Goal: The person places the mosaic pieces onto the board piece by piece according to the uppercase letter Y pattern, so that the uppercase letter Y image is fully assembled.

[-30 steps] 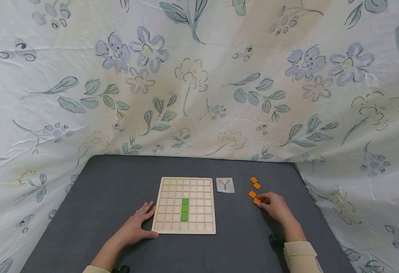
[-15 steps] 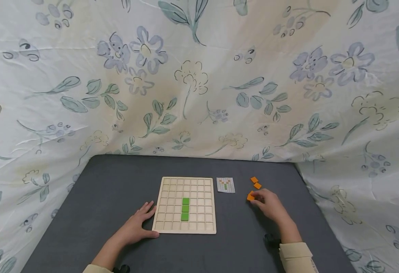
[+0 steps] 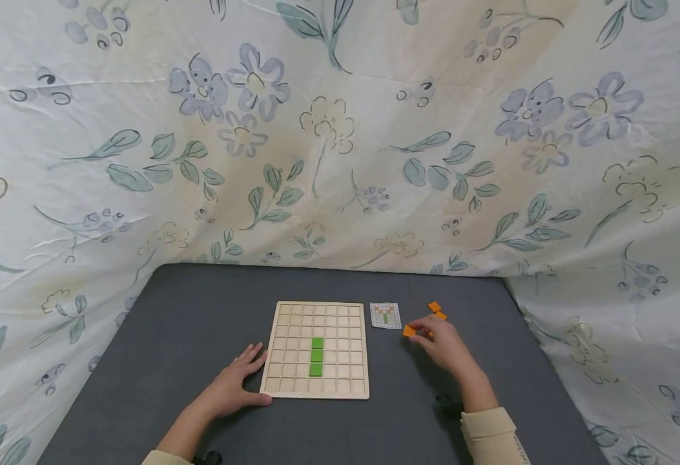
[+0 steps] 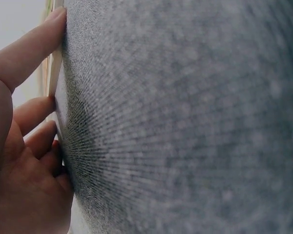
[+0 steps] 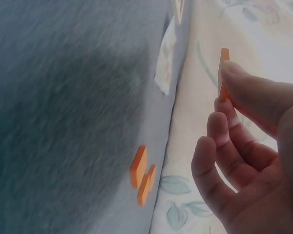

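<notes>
Between thumb and index finger my right hand (image 3: pixel 445 345) pinches an orange square tile (image 3: pixel 409 330); the right wrist view shows this tile (image 5: pixel 223 73) edge-on, lifted off the table. Other orange tiles (image 3: pixel 435 307) lie just beyond the hand, one of them partly covered by the fingers. My left hand (image 3: pixel 232 384) rests at the left edge of the wooden grid board (image 3: pixel 340 386), thumb by the near corner and fingers spread along the side. In the left wrist view the fingertips touch the board's edge (image 4: pixel 54 78). Several green tiles (image 3: pixel 316 356) form a column in the board's cells.
A small printed card (image 3: pixel 385 316) with a coloured grid pattern lies between the board and the loose tiles. The dark grey table (image 3: pixel 212 303) ends at the back against a hanging floral cloth (image 3: pixel 340 161), which also runs down both sides.
My right hand has picked up one orange tile from the group and carried it left, toward the card. The left hand has stayed at the board's edge.
</notes>
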The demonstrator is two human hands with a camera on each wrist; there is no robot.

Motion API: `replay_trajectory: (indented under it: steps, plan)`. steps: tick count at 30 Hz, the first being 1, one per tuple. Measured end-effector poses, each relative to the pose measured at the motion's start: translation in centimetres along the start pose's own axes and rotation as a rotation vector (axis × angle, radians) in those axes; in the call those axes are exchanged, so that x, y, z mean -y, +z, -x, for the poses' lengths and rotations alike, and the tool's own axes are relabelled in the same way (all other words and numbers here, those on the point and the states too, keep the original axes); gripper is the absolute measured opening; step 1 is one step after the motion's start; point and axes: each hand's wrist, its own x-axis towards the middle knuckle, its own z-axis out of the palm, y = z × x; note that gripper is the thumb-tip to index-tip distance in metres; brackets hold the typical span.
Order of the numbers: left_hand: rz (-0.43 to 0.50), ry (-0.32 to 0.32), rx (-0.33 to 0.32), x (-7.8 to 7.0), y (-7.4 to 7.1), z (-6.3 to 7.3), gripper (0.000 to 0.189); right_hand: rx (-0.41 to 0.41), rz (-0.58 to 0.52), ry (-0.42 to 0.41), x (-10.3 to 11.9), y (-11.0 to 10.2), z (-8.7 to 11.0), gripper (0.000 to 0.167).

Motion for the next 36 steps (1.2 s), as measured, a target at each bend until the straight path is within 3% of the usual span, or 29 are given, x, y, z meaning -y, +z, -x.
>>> replay_trajectory:
  steps: [18, 36]
  plan:
    - [0.0, 0.003, -0.002, -0.3, -0.3, 0.2, 0.103, 0.01, -0.074, -0.045, 3.6, 0.8, -1.0, 0.026]
    - [-0.009, -0.003, 0.001, -0.3, -0.3, 0.2, 0.102, 0.072, -0.078, -0.079, 6.7, 3.5, -2.5, 0.026]
